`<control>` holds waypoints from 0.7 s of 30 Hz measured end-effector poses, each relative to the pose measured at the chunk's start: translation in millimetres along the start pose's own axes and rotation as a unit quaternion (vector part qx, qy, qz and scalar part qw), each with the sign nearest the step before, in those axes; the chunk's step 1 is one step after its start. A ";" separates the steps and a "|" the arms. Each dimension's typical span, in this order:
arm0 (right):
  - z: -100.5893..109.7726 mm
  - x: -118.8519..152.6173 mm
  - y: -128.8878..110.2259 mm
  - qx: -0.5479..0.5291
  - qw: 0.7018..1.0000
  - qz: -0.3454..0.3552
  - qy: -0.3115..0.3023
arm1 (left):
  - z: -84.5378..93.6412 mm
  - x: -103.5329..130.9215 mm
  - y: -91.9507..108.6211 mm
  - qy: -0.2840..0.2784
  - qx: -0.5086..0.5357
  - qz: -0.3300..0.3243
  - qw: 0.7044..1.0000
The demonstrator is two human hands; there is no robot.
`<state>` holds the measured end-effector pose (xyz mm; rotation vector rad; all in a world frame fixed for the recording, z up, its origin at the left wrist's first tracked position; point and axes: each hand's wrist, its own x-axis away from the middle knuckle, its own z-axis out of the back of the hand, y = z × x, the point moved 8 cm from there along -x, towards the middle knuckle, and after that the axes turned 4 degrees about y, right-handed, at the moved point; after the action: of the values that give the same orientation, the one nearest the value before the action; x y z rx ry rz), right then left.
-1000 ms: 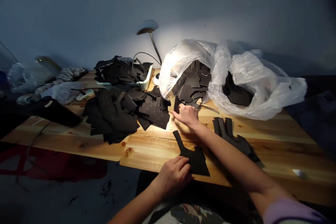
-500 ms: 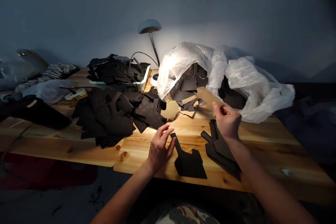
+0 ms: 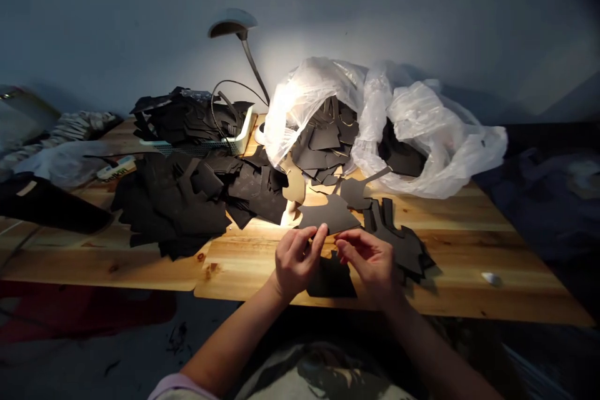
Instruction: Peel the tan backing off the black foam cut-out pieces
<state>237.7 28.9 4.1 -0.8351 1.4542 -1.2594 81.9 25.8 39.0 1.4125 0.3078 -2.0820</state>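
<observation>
Between my hands a dark grey cut piece (image 3: 330, 214) is raised over the wooden table. My left hand (image 3: 300, 256) pinches its lower edge with the fingertips. My right hand (image 3: 368, 257) is at the piece's lower right corner, thumb and fingers pressed together; what they hold, if anything, is too small to tell. Below, a black cut piece (image 3: 332, 278) lies flat on the table, partly covered by my fingers. A small stack of black pieces (image 3: 405, 247) is just right of my right hand. Tan pieces (image 3: 294, 182) lie behind my left hand.
Black pieces are heaped (image 3: 173, 200) at the left, with a filled basket (image 3: 244, 137) behind them. A desk lamp (image 3: 233, 22) stands at the back. White plastic bags (image 3: 435, 131) with dark pieces are at the back right. A small white object (image 3: 490, 278) lies at the right.
My right hand has come down and left, close to my left hand. A dark grey piece is now raised between them, and my left fingers have closed on it. The camera view has shifted.
</observation>
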 end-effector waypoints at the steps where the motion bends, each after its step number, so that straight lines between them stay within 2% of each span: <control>1: -3.7 1.2 3.5 -0.005 1.000 -0.018 -0.003 | -1.3 2.3 3.4 -0.009 0.004 -0.007 1.000; 3: -6.5 2.6 6.9 -0.027 0.999 -0.035 0.011 | -2.2 5.8 9.3 -0.023 0.010 -0.018 1.000; 6: -10.6 3.6 8.1 -0.040 0.998 -0.043 -0.003 | -0.3 7.1 15.4 -0.038 0.016 -0.020 0.999; 8: -9.5 4.3 5.9 -0.018 0.999 -0.035 -0.008 | 3.9 4.7 14.2 -0.034 0.055 0.018 0.998; 10: -5.4 5.5 0.2 0.015 1.000 -0.011 0.001 | 7.5 1.6 8.1 -0.027 0.138 0.093 0.986; 14: -5.9 13.1 -15.5 0.043 0.998 0.037 -0.004 | 6.8 0.6 -4.2 -0.037 0.296 0.243 0.923; 17: -9.1 19.6 -21.5 0.023 0.999 0.022 -0.003 | 5.1 4.1 -12.2 -0.047 0.368 0.327 0.869; 21: -11.9 22.7 -20.6 -0.008 1.000 -0.012 -0.002 | -3.1 11.2 -17.9 -0.107 0.436 0.422 0.788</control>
<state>218.2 6.5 18.1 -0.8680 1.4575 -1.2641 70.9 37.8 25.1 1.3341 -1.3145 -1.5538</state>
